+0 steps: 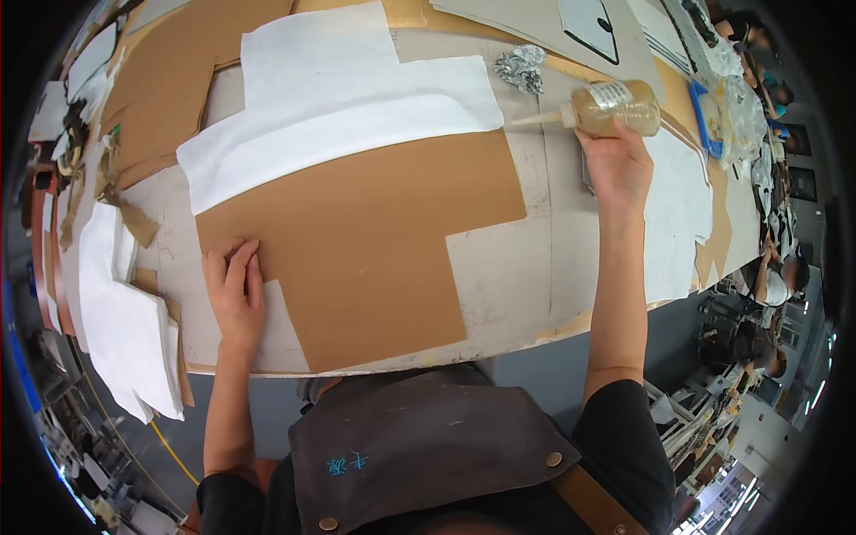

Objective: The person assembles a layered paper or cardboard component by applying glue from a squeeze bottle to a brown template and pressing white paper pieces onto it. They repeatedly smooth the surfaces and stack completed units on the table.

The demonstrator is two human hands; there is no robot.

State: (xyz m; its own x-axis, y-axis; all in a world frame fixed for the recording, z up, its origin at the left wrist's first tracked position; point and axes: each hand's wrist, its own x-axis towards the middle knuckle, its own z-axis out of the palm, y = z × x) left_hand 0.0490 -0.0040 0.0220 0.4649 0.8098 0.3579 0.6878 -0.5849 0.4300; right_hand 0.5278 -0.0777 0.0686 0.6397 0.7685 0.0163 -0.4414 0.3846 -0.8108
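A brown cross-shaped cardboard piece [374, 232] lies flat on the table in front of me. A white sheet [348, 107] of the same kind of shape lies over its far part. My left hand [234, 290] presses flat on the cardboard's near left corner, fingers together. My right hand [617, 165] grips a clear plastic glue bottle [615, 107] filled with yellowish liquid, lying on its side. Its long nozzle points left toward the white sheet's right edge.
A stack of white cut sheets [125, 312] hangs over the table's left edge. Crumpled foil [522, 67] lies behind the bottle. More white and brown pieces [682, 205] sit at the right. Another person [776, 285] works at the far right end.
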